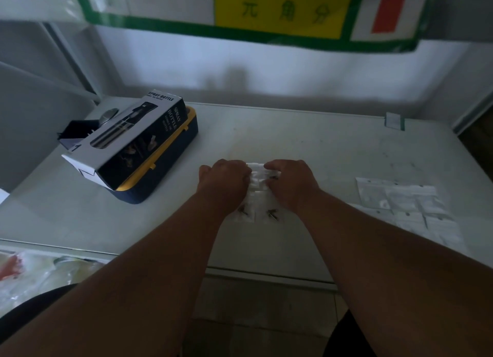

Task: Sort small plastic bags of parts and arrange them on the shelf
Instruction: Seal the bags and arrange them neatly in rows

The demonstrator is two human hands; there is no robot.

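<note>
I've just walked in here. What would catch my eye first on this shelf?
Two bare forearms reach to mid-shelf, where the left hand and right hand hold a stack of small plastic bags. At the left, a spray bottle box lies on a blue case; more bags lie at the right.

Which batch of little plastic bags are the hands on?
The stack of bags mid-shelf, under the left hand and right hand; the spread-out bags to the right lie untouched.

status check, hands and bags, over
Left hand and right hand both gripping the bags mid-shelf. More bags lie loose to the right. Spray bottle box sits far left, not in the way.
</note>
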